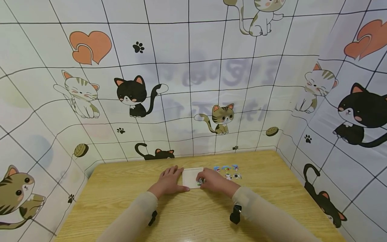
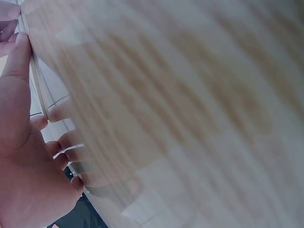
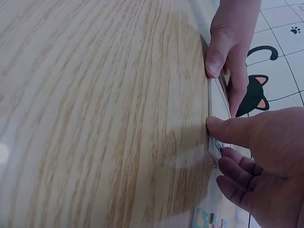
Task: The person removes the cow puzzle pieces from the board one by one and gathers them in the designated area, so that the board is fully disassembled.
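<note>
A thin white rectangular board (image 1: 189, 174) lies on the wooden table between both hands. My left hand (image 1: 169, 180) spreads over its left side, fingers straight along the edge and thumb at the near corner. On the board's right part, my right hand (image 1: 213, 181) pinches a small colourful cut-out piece (image 1: 200, 182) with curled fingers. From the right wrist view, the right thumb (image 3: 230, 130) sits at the board's near edge and the same piece (image 3: 218, 145) shows beside the fingertips. The left wrist view shows the left hand (image 2: 28, 156) low against the tabletop.
Several small colourful cartoon cut-outs (image 1: 226, 168) lie in two rows on the table (image 1: 127, 201), just right of the board. One patterned piece (image 3: 209, 218) appears at the bottom of the right wrist view. A cat-print cloth (image 1: 175, 77) hangs behind and at both sides.
</note>
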### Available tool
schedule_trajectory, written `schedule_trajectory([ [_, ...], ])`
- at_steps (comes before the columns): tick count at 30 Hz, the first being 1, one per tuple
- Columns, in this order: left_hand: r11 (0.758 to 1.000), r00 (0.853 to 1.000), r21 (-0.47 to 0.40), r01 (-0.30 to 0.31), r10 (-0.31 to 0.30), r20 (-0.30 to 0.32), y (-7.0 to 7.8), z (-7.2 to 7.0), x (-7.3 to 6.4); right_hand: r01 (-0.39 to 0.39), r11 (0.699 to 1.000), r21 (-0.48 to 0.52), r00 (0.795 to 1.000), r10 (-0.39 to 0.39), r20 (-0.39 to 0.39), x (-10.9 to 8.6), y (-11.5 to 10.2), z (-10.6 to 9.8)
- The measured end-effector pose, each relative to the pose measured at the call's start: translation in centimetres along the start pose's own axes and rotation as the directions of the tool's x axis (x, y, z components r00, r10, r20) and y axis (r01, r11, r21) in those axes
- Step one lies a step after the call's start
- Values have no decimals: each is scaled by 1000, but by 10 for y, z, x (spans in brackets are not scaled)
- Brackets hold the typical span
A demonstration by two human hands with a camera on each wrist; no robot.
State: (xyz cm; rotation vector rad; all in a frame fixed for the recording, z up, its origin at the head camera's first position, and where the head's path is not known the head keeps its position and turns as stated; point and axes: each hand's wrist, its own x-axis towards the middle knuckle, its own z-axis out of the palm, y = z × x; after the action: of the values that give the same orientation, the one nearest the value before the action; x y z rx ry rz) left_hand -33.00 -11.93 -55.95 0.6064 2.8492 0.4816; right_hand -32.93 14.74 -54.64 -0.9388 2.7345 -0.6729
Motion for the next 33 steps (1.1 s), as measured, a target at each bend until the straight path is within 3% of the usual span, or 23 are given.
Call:
schedule_trajectory([
  [11,1000,1000,12,-1,1,0,-1,0,1,-4,1000,22,1000,4,-18,-2,-1,1],
  [26,1000,1000,3,-3,3,-6,-2,0,0,-23,991,132,994,9,109,6,8,-12],
  [33,1000,1000,7,5,-5,10,-2,2,1,4,986,166,997,-16,74,4,9,-13],
])
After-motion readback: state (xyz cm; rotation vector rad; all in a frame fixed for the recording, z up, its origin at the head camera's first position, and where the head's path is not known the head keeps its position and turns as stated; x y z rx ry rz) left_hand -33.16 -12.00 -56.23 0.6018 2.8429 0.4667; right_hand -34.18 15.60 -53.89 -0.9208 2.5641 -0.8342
